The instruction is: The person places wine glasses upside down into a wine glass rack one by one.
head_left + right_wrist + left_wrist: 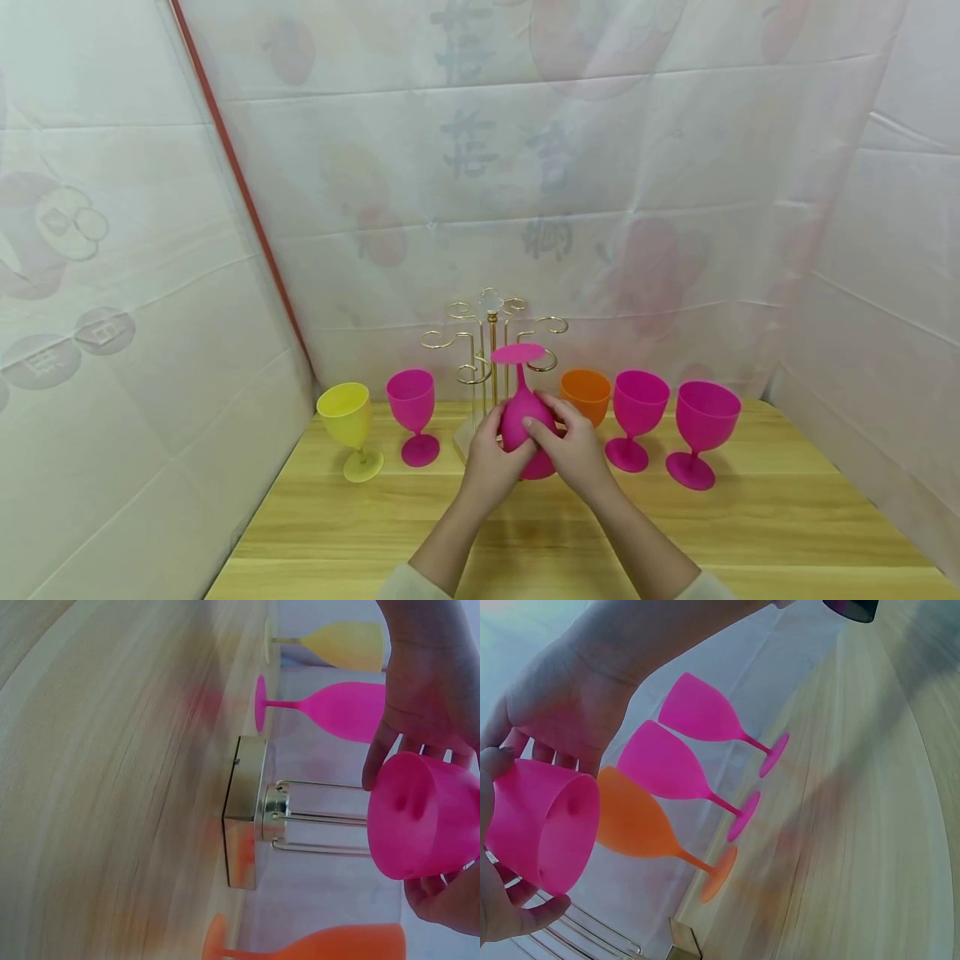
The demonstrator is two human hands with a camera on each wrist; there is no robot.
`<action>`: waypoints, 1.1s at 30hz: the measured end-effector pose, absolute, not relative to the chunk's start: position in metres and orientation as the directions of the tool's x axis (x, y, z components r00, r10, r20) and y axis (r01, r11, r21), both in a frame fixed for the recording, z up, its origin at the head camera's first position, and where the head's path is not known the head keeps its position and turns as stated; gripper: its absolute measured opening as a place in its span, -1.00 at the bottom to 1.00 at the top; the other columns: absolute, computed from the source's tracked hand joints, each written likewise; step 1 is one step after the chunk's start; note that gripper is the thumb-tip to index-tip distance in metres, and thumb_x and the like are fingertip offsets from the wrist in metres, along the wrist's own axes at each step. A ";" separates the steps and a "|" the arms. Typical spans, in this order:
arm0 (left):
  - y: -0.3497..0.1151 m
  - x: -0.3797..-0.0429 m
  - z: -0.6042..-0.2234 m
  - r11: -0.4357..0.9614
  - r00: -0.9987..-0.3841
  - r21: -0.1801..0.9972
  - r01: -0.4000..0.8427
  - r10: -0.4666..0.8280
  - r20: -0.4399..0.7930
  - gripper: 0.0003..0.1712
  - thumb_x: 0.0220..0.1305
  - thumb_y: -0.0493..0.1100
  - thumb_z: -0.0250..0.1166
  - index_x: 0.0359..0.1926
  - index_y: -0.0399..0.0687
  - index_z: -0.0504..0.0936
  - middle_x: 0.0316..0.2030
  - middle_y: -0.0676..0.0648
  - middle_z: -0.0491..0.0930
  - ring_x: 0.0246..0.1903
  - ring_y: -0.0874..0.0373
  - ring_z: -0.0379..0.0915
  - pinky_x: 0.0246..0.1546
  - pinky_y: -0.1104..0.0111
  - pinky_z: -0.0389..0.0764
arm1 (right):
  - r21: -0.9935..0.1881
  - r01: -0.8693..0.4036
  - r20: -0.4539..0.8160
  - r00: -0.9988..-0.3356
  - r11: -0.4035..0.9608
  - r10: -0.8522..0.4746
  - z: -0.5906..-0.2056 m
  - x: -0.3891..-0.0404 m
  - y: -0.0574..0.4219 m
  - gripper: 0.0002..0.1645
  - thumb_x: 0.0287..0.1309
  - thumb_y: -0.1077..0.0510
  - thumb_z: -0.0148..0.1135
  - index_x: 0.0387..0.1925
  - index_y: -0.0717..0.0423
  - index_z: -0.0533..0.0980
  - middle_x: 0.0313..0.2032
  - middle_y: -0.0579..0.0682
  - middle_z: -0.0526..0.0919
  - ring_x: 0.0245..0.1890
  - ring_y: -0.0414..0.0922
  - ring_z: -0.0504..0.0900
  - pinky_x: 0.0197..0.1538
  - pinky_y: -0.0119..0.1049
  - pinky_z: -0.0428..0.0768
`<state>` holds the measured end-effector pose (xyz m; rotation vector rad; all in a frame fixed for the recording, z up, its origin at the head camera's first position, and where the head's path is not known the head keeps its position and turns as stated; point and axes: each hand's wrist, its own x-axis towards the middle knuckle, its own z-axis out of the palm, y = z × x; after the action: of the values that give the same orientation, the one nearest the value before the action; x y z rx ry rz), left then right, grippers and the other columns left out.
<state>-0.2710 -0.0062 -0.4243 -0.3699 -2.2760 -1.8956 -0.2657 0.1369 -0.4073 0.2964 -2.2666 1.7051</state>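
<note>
A pink goblet point(522, 407) is held upside down in the air, its round foot on top and its rim facing down. On one side of the bowl my left hand point(489, 463) grips it, and my right hand point(576, 448) grips the other side with the thumb across the front. Behind it stands a gold wire rack point(493, 342) with curled arms and a clear ball on top. In the right wrist view the rack's square metal base point(246, 787) rests on the table, and the goblet's open mouth point(405, 814) shows nothing inside.
Left of the rack stand a yellow goblet point(347, 415) and a pink goblet point(412, 402). To its right are an orange goblet point(587, 392) and two pink goblets point(641, 398), all upright on the wooden table point(360, 533). Printed cloth walls point(480, 183) enclose the back and sides.
</note>
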 end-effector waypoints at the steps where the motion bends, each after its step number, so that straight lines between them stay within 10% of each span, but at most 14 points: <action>1: -0.006 -0.271 -0.424 0.180 -0.958 0.942 0.284 0.084 0.273 -0.20 0.13 0.14 0.39 0.37 0.09 0.37 0.16 -0.07 0.47 -0.03 0.04 0.53 -0.20 0.19 0.72 | -0.902 -0.326 0.344 -0.939 0.282 0.013 -0.406 -0.265 0.136 -0.34 0.21 -0.01 0.35 0.30 0.06 0.45 0.16 0.08 0.55 0.06 0.08 0.57 -0.14 -0.18 0.73; 33: -0.003 -0.281 -0.421 0.285 -0.966 0.923 0.259 0.072 0.249 -0.20 0.13 0.16 0.38 0.37 0.10 0.38 0.12 -0.10 0.49 -0.05 0.03 0.53 -0.19 0.17 0.71 | -0.926 -0.278 0.286 -0.958 0.255 -0.007 -0.396 -0.262 0.133 -0.35 0.34 0.09 0.21 0.39 0.16 0.32 0.28 0.20 0.46 0.20 0.15 0.50 0.07 -0.02 0.65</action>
<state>-0.2807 -0.0033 -0.4205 -0.3100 -2.3858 -1.7624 -0.2620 0.1327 -0.3960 0.2660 -2.3013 1.7717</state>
